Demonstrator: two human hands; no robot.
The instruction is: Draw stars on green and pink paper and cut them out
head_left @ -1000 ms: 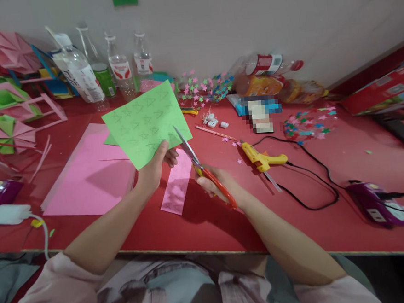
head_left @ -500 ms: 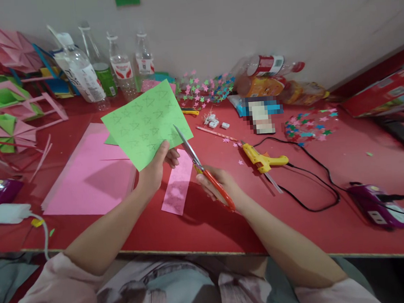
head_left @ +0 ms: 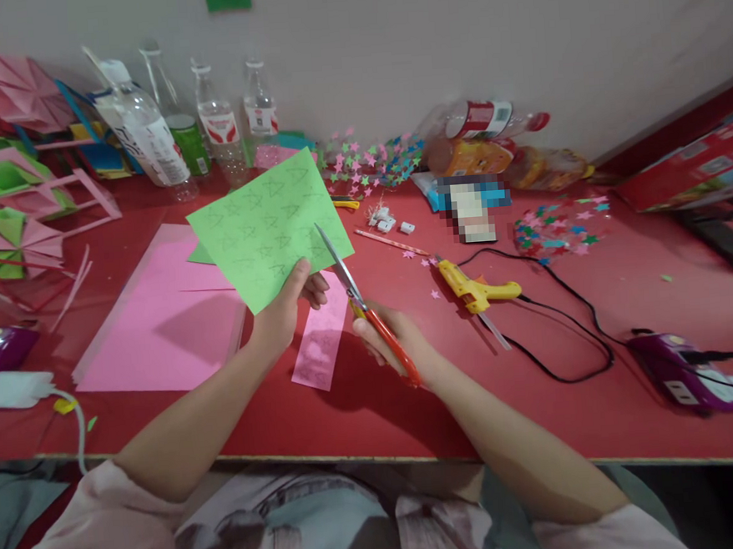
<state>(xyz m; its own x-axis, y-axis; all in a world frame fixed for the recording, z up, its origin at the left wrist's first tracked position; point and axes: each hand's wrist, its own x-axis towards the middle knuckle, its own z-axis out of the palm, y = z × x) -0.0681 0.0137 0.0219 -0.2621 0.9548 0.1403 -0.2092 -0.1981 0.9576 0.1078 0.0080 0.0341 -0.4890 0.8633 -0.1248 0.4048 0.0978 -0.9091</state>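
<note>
My left hand (head_left: 281, 314) pinches the near corner of a green paper sheet (head_left: 262, 223) with pencilled stars on it, holding it up above the red table (head_left: 382, 415). My right hand (head_left: 389, 340) grips red-handled scissors (head_left: 359, 296). Their blades point up and left and meet the sheet's right edge. A pink paper strip (head_left: 321, 340) with drawn stars lies on the table below my hands.
Pink paper sheets (head_left: 156, 323) lie at the left. A yellow glue gun (head_left: 474, 288) with a black cord lies to the right. Plastic bottles (head_left: 218, 122), folded paper shapes (head_left: 13, 165), piles of small paper stars (head_left: 371, 161) and a purple device (head_left: 680, 365) ring the table.
The green sheet and scissors have stayed almost in place; the blades have moved slightly further along the sheet's right edge.
</note>
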